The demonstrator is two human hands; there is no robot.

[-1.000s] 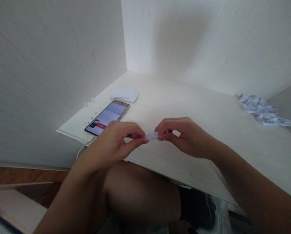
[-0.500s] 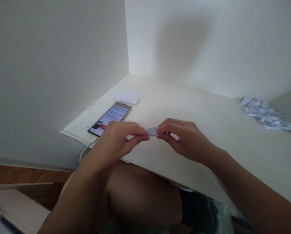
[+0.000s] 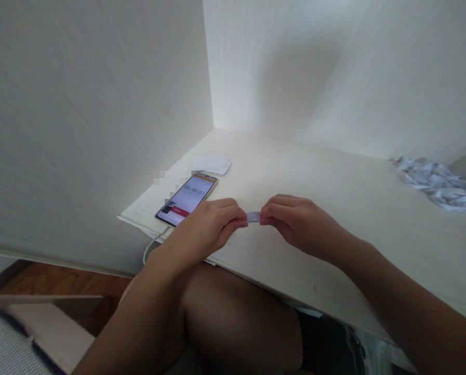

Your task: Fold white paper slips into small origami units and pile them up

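Observation:
A small folded piece of white paper (image 3: 253,216) is stretched between my two hands, just above the near part of the white desk (image 3: 279,271). My left hand (image 3: 221,221) pinches its left end between thumb and fingers. At the other end, my right hand (image 3: 291,219) grips it the same way. Only a short middle stretch of the paper shows; the fingertips cover its ends. Beyond my left wrist lies a phone (image 3: 188,198) with a timer on its lit screen, partly hidden by that hand.
Behind the phone sits a small stack of white paper slips (image 3: 212,163). A heap of folded white paper pieces (image 3: 439,182) lies at the far right. A white cable (image 3: 150,247) runs from the phone over the desk edge. White panels rise at the left and back.
The view has shifted a little, so the desk and its things sit slightly right and lower. Both hands keep their pinch on the paper, and less of its upper flap shows.

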